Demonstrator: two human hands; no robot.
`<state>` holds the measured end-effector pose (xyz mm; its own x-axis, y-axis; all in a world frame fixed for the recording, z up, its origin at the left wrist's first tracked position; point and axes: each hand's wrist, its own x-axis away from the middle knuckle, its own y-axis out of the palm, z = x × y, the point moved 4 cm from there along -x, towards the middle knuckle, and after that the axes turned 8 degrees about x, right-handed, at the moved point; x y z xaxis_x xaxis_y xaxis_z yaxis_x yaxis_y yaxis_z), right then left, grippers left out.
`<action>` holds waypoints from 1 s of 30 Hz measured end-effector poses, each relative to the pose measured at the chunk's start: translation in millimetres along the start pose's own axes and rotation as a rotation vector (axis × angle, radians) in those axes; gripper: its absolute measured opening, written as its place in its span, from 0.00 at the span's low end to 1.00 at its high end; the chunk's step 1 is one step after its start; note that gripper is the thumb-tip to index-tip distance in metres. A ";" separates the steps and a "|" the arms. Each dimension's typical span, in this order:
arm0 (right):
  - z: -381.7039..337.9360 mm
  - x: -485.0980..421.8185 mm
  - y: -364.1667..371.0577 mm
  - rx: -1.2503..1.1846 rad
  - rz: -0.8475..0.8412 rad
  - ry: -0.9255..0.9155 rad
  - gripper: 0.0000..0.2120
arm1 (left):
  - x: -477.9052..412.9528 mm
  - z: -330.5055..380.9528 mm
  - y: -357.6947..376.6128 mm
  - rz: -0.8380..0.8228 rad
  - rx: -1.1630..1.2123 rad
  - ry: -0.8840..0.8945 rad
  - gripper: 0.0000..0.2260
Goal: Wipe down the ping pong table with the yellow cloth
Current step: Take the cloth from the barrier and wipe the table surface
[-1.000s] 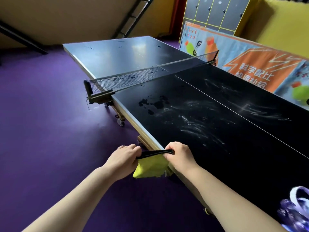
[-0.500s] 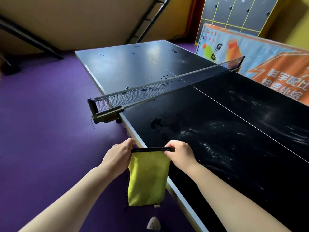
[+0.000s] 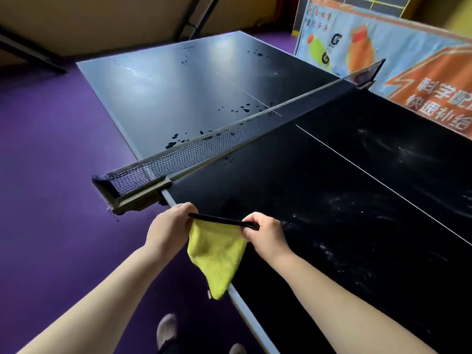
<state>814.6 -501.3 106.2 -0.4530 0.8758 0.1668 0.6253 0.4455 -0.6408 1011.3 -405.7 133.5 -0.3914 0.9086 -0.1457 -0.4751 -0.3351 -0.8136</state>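
the yellow cloth [image 3: 215, 254] hangs on the near side of the net [image 3: 194, 152], over the tabletop [image 3: 332, 195] edge, close to the net's clamp. its black top hem is pulled taut between the two hands: the left hand [image 3: 169, 227] pinches the end nearer the net's clamp, the right hand [image 3: 265, 233] the other end, each grip clamped on the cloth with fingers curled. the cloth's lower corner droops past the edge (a limp point). pale smears [image 3: 357, 213] streak the tabletop this side of the net; dark spots [image 3: 240, 109] lie beyond the net.
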 end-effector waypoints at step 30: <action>1.1 -137.1 108.1 0.470 -0.148 0.474 0.13 | -165.2 -144.6 77.0 -0.820 -0.124 0.290 0.15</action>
<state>943.6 -573.4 13.2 -0.1185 0.8464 0.5192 0.1875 0.5326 -0.8253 1153.3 -545.6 13.6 0.2596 0.8842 0.3883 -0.4229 0.4656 -0.7774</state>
